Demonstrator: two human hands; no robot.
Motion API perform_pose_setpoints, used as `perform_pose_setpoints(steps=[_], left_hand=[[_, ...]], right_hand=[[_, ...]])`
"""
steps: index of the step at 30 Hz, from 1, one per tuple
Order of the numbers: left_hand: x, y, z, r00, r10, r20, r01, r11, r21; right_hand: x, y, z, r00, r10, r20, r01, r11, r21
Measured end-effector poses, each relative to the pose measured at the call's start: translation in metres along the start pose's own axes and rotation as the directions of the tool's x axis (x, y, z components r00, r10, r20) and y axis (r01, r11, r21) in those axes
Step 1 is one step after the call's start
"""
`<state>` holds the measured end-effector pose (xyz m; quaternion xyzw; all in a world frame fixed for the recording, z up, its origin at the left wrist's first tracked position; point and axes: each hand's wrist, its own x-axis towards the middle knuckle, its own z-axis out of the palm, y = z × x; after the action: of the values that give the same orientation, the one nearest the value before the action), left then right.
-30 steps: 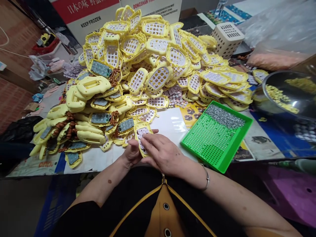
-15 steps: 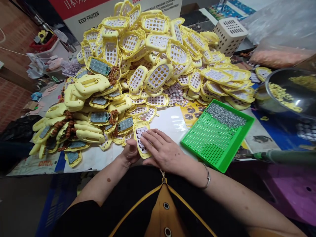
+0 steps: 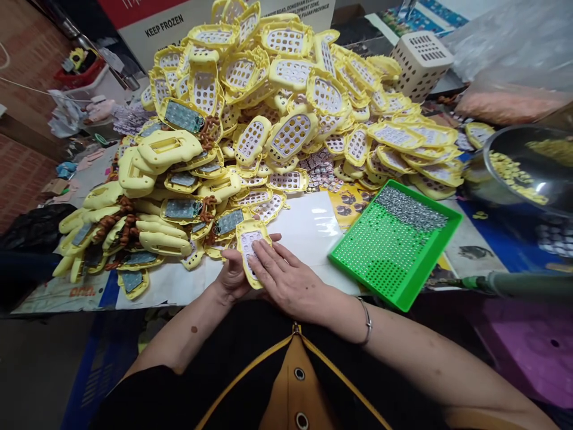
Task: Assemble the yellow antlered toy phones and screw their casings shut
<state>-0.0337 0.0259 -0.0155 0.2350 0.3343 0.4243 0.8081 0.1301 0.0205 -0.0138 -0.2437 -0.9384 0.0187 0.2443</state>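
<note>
1. A yellow shell (image 3: pixel 249 246) with a pale panel of holes is in the person's hands, near the front edge of the worktop (image 3: pixel 496 232), tilted a little with its panel facing up.
2. The left hand (image 3: pixel 231 279) is partly curled around the shell: its thumb is at the near left edge, and fingertips show past the far side, so it seems to cradle the piece from below.
3. The right hand (image 3: pixel 286 279) lies over the shell with its fingers nearly straight and close together, their tips on the panel; its thumb is hidden.
4. Beyond the hands, a white sheet (image 3: pixel 308 220) lies on the worktop.
5. To the left is a stack of shells (image 3: pixel 163 242), several with grey panels and coiled brown cords.
6. Behind rises a large heap of shells (image 3: pixel 290 136), most with pale, holed panels.
7. On the right stands a green tray (image 3: pixel 432 263), with small metal pieces (image 3: pixel 409 206) gathered at its far end.
8. Farther right, a steel bowl (image 3: pixel 477 173) holds small yellow pieces (image 3: pixel 514 176).
9. At the back are a white holed box (image 3: pixel 421 68) and a printed carton (image 3: pixel 134 36).
</note>
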Motion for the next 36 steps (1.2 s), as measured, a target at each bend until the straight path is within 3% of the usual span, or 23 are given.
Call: perform_pose_setpoints(steps=[3,4,5,7,10,14,18,22,24,27,30,33,36], left_hand=[[-0.002,0.006,-0.004,0.999,0.035,-0.033,-0.036,0.998,-0.047],[-0.002,0.008,-0.004,0.995,0.078,-0.068,-0.081,0.996,-0.048],[-0.002,0.011,-0.005,0.987,0.124,-0.102,-0.129,0.991,-0.041],[-0.001,0.014,-0.005,0.971,0.189,-0.145,-0.194,0.981,-0.021],[0.000,0.017,-0.004,0.967,0.208,-0.147,-0.213,0.977,-0.019],[0.001,0.020,-0.007,0.964,0.212,-0.162,-0.224,0.973,-0.053],[0.004,0.022,-0.008,0.956,0.208,-0.205,-0.231,0.969,-0.093],[0.009,0.019,-0.006,0.961,0.171,-0.219,-0.201,0.972,-0.124],[0.011,0.014,-0.004,0.961,0.160,-0.225,-0.187,0.977,-0.105],[0.011,0.007,0.001,0.966,0.154,-0.208,-0.164,0.986,-0.032],[0.007,0.002,0.004,0.969,0.175,-0.173,-0.174,0.985,0.023],[0.004,0.000,0.006,0.958,0.223,-0.181,-0.218,0.975,0.048],[0.004,0.000,0.009,0.964,0.175,-0.202,-0.176,0.984,0.014]], right_hand=[[0.005,0.030,-0.012,0.990,-0.063,-0.125,0.082,0.984,0.159],[0.008,0.046,-0.015,0.985,0.012,-0.173,0.022,0.980,0.195],[0.012,0.063,-0.016,0.966,0.179,-0.189,-0.142,0.971,0.190],[0.021,0.095,-0.011,0.875,0.481,-0.046,-0.480,0.876,0.044],[0.032,0.126,0.007,0.842,0.537,0.055,-0.535,0.844,-0.035],[0.034,0.136,0.025,0.858,0.503,0.104,-0.501,0.864,-0.040],[0.025,0.131,0.010,0.889,0.446,0.109,-0.450,0.893,0.019],[0.017,0.092,-0.018,0.936,0.348,0.048,-0.351,0.929,0.118],[0.016,0.062,-0.026,0.973,0.225,-0.054,-0.210,0.957,0.201],[0.017,0.026,-0.028,0.975,0.020,-0.220,0.006,0.994,0.113],[0.018,0.013,-0.026,0.979,-0.080,-0.186,0.089,0.995,0.038],[0.018,0.014,-0.026,0.992,-0.069,-0.103,0.078,0.993,0.087],[0.015,0.012,-0.028,0.991,-0.113,-0.070,0.114,0.993,0.011]])
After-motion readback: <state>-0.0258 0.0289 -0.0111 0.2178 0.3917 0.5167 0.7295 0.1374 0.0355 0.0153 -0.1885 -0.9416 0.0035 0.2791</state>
